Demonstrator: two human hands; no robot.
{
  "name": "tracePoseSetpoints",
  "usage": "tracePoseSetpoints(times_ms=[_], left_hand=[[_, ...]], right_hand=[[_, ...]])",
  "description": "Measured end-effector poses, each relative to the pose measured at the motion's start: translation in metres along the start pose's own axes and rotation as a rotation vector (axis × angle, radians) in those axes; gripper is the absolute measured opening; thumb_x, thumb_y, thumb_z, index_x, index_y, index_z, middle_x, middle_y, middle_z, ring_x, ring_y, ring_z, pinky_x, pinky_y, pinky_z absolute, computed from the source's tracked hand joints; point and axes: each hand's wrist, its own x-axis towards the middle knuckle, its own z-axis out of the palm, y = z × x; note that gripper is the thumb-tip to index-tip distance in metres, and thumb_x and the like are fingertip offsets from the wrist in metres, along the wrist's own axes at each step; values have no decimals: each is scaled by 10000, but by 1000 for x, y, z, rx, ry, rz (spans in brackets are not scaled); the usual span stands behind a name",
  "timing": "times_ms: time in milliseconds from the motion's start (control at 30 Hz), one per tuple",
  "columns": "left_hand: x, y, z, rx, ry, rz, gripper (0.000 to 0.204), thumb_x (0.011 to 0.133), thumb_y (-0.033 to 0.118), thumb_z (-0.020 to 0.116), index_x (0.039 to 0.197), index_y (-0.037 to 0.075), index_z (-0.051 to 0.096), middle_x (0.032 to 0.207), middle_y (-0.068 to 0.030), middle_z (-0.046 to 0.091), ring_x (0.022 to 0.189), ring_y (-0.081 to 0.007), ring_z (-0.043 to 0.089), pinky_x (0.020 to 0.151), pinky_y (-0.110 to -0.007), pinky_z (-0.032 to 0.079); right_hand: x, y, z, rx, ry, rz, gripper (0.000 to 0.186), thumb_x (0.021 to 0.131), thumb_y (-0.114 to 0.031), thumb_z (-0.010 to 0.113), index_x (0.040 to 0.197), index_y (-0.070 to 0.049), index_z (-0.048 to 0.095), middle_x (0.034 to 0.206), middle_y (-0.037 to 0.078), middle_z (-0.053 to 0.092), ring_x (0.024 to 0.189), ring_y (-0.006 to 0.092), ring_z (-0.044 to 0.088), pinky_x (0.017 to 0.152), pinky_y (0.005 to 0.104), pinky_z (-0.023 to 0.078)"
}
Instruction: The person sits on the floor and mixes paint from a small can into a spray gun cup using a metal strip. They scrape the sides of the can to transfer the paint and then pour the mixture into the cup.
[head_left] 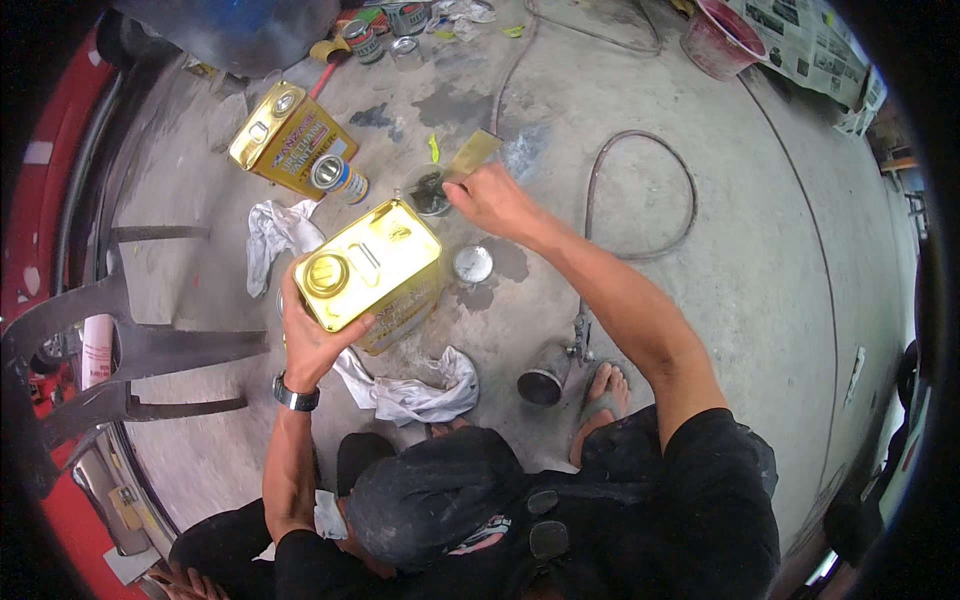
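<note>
My left hand grips a gold rectangular metal can by its lower left side. The can is tilted, and its round screw cap is on. Out in front, my right hand is closed on a flat yellowish spreader, whose blade sticks up past the fingers. Beside those fingers, on the floor, stands a clear cup with dark stuff in it. My fingertips overlap the cup's rim, and I cannot tell if they touch it. A round silvery lid or dish lies just right of the can.
A second gold can and a small round tin stand at the far left. White rags lie nearby. A spray gun cup with a looping hose is by my foot. A dark plastic chair is at left, a red bucket far right.
</note>
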Motion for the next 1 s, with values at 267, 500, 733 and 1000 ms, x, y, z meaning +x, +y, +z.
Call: tracePoseSetpoints(times_ms=[267, 500, 733, 1000], left_hand=[[9, -29, 5, 24, 191, 46, 980, 671, 149, 946, 1438, -18, 360, 1323, -134, 542, 1211, -209, 565, 1042, -361, 474], [43, -63, 28, -82, 459, 121, 911, 716, 147, 933, 1406, -30, 366, 1315, -152, 524, 1202, -230, 555, 1058, -364, 450], [29, -78, 33, -17, 482, 130, 1018, 722, 167, 941, 1474, -44, 289, 1386, -161, 502, 1259, -240, 532, 1082, -369, 439], [-50, -113, 77, 113, 706, -20, 922, 859, 226, 841, 1545, -39, 285, 1399, -171, 519, 1234, -232, 554, 1059, -373, 453]], right_hand=[[-20, -4, 1, 11, 66, 83, 283, 950, -180, 582, 816, 64, 631, 767, 317, 592, 761, 518, 579, 665, 539, 468], [-82, 4, 27, -54, -91, 214, 274, 953, -183, 590, 846, 58, 664, 773, 310, 605, 775, 513, 588, 680, 527, 483], [-123, -5, 82, 58, -186, 95, 234, 960, -181, 592, 909, 22, 696, 834, 270, 657, 802, 490, 631, 705, 530, 502], [-130, 0, 116, 101, -52, -147, 198, 945, -169, 610, 951, 0, 712, 899, 234, 698, 870, 439, 657, 766, 509, 511]])
